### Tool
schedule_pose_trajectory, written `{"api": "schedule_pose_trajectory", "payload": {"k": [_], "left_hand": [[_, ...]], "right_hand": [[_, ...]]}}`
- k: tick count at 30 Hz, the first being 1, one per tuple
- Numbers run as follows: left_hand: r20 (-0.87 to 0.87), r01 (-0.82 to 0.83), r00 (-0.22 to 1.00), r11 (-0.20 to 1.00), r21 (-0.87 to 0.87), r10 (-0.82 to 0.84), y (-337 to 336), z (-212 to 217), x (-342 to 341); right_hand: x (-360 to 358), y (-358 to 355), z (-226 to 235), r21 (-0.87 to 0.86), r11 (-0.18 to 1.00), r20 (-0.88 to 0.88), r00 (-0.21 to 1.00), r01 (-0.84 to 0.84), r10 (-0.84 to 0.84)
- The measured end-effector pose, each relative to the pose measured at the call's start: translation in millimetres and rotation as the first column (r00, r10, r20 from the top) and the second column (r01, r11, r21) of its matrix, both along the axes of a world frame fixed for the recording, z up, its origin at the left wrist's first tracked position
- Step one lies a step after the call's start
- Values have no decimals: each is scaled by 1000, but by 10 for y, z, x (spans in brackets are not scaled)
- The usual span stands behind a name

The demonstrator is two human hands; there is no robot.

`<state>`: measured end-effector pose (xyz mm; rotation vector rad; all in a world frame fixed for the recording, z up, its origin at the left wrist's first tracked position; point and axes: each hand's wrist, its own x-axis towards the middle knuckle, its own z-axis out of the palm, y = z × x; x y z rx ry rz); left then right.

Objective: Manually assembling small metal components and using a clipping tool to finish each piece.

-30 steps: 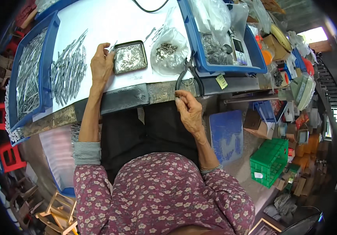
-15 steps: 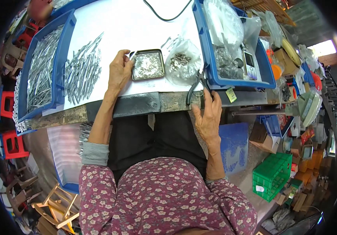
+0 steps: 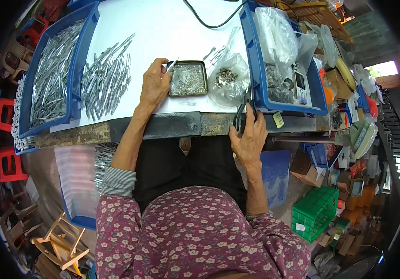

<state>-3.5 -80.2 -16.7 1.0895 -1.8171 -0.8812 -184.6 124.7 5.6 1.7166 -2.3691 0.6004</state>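
Observation:
My left hand (image 3: pixel 155 87) is closed, pinching a thin pale metal strip (image 3: pixel 174 64) between thumb and fingers. The strip is at the left rim of a small dark-edged tray (image 3: pixel 205 85) that holds many tiny silvery pieces. At the table's front edge my right hand (image 3: pixel 250 138) has its fingers around the dark handles of a pair of pliers (image 3: pixel 240 117). The pliers' jaws point away from me, between a clear plastic bag (image 3: pixel 217 95) with small metal parts in it and a blue bin. A pile of thin metal strips (image 3: pixel 107 79) lies on the white sheet at my left.
A blue bin (image 3: pixel 73 93) full of metal strips stands at the far left. On the right, a blue bin (image 3: pixel 274 106) carries plastic bags and a small device with a screen. A black cable (image 3: pixel 209 25) crosses the back. A green crate (image 3: pixel 315 214) is on the floor.
The whole view has shifted, so the table things appear farther right. My right fingers have closed in round the pliers, whose handles are nearer together. My left hand keeps its pinch beside the tray.

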Motion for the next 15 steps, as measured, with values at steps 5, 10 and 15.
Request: {"api": "schedule_pose_trajectory", "payload": {"k": [5, 10, 15], "left_hand": [[-6, -4, 1000, 1000, -3, 4, -2, -3, 41], [4, -11, 1000, 1000, 16, 11, 8, 37, 40], [35, -57, 998, 995, -88, 60, 12, 44, 54]], "right_hand": [[-67, 9, 127, 50, 998, 70, 997, 23, -27], [-108, 231, 242, 214, 976, 71, 996, 30, -46], [-119, 334, 142, 206, 977, -42, 998, 50, -42]]}}
